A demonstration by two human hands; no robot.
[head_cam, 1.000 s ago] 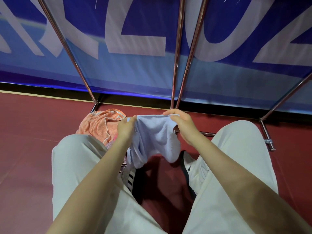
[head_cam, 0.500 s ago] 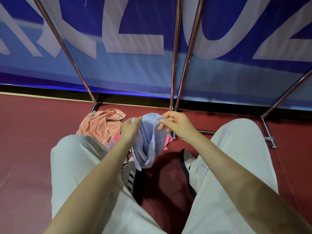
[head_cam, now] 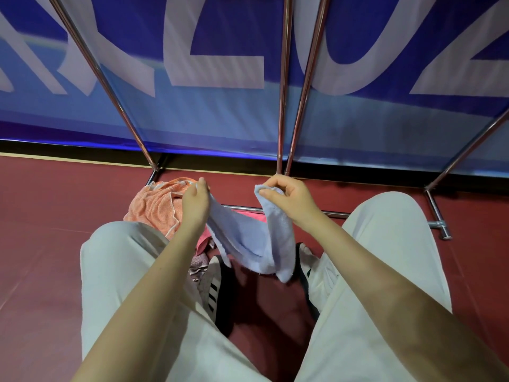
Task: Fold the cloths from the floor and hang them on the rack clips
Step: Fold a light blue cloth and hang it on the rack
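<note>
Squatting over red floor (head_cam: 55, 244), knees apart. Left hand (head_cam: 194, 205) pinching one end of light blue cloth (head_cam: 253, 244), fingers curled round it. Right hand (head_cam: 289, 198) pinching other end btwn thumb & forefinger, rest of fingers curled. Cloth sagging in a U btwn hands, held clear of floor above shoes (head_cam: 220, 288). Orange cloth (head_cam: 154, 208) crumpled on floor by rack base (head_cam: 438, 224), just behind left hand; pink cloth (head_cam: 202, 239) beside it. Chrome rack poles (head_cam: 283, 86) rising in front of blue banner (head_cam: 220, 111).
</note>
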